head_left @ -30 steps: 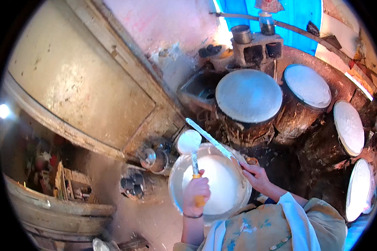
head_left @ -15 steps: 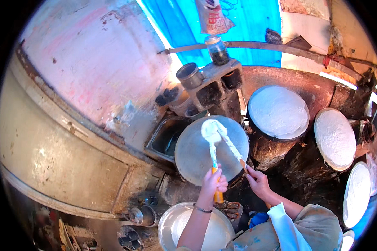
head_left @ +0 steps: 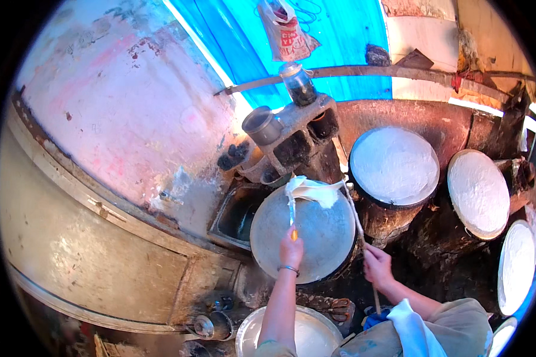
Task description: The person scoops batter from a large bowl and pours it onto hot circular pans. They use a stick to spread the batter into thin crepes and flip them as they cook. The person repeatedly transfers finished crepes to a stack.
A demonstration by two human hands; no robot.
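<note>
White batter [head_left: 319, 194] by the far rim of griddle [head_left: 315, 247]; could run over if ladle [head_left: 292, 209] tips too fast. Left grip [head_left: 291, 252] closed round ladle; right grip [head_left: 377, 265] closed round stick [head_left: 357, 215].

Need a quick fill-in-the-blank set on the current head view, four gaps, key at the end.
1. The left hand grips a ladle whose handle is coloured ____.
2. The hand holding the long stick is the person's ____ one.
3. The griddle under the ladle is ____ in shape.
4. In the picture, the glass jar stands to the ____ of the metal pot.

Missing words: yellow; right; round; right.
</note>
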